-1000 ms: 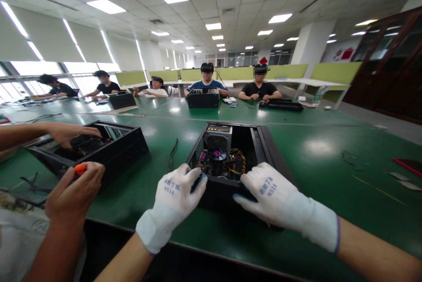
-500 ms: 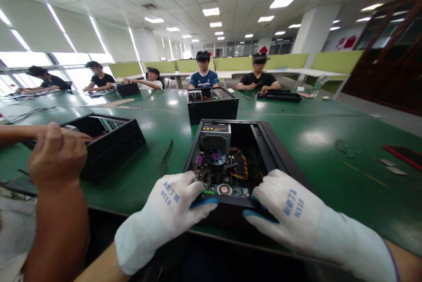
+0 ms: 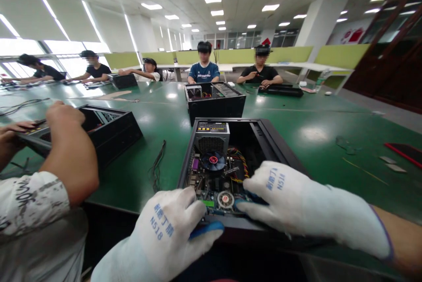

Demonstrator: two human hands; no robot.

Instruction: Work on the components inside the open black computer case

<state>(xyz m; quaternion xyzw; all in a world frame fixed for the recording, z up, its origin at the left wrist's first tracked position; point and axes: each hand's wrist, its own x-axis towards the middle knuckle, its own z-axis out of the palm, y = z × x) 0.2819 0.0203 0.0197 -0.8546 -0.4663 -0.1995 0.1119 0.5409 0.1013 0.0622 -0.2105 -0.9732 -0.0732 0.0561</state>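
An open black computer case (image 3: 277, 135) lies in front of me, with its power supply (image 3: 212, 135), a CPU fan (image 3: 213, 160) and bundled coloured cables (image 3: 242, 163) showing. Near its front wall sits a graphics card (image 3: 226, 199) with a small round fan. My left hand (image 3: 174, 225), in a white glove with a blue palm, grips the case's near left corner, fingers inside and thumb over the front wall. My right hand (image 3: 273, 198), gloved alike, reaches inside by the card's right end. Its thumb and fingers are apart; whether they touch the card is hidden.
On my left a co-worker's arm (image 3: 72, 154) reaches over another open case (image 3: 115, 135). A third case (image 3: 216, 106) stands straight ahead, before a seated person. Loose black cables (image 3: 158, 163) lie left of my case; a red-edged black panel (image 3: 405, 154) lies far right.
My right hand has moved left from the case's right wall to the graphics card's end. My left hand sits lower in view. The co-worker's arm at left has shifted over their case.
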